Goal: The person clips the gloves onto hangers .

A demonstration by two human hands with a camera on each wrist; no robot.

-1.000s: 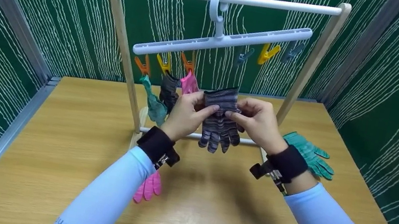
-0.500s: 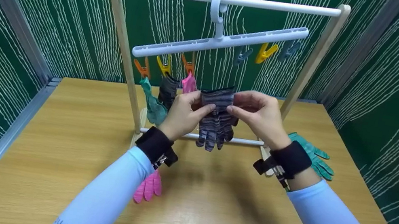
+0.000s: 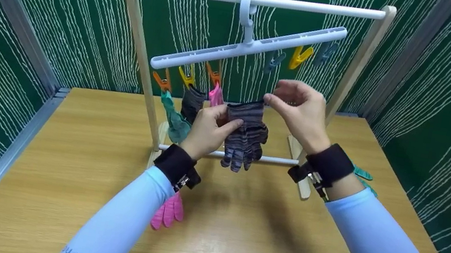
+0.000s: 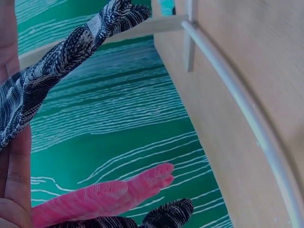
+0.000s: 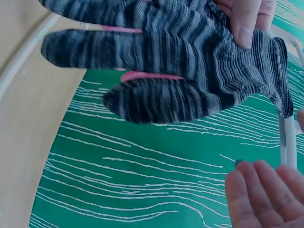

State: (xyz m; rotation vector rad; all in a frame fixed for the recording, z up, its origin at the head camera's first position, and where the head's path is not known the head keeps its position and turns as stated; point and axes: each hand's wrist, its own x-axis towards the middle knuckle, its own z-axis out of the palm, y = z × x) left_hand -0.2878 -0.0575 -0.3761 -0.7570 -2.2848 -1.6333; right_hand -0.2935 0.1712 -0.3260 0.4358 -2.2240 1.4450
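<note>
My left hand [image 3: 208,130] pinches a dark grey striped knit glove [image 3: 246,135] near its cuff, thumb in front, so the glove's fingers hang down. In the right wrist view the left thumb [image 5: 244,35] presses on the cuff area. My right hand [image 3: 302,114] is raised beside the cuff's upper right corner, fingers loosely bent, holding nothing. Above it, a blue-grey clip [image 3: 273,63] and a yellow clip [image 3: 300,58] hang from the tilted white hanger [image 3: 248,48]. On its lower left side hang a green glove [image 3: 173,119], another striped glove [image 3: 192,104] and a pink glove [image 3: 215,95].
The hanger hooks over the white top bar [image 3: 311,8] of a wooden-sided rack. Another blue-grey clip [image 3: 326,54] is near the hanger's right end. A pink glove [image 3: 168,211] lies on the table [image 3: 61,162], partly behind my left arm; a green glove [image 3: 363,173] lies behind my right wrist.
My right hand has let go of the striped glove and moved up and slightly right. The left hand keeps its grip, after shifting slightly left. The hanger has swung a little.
</note>
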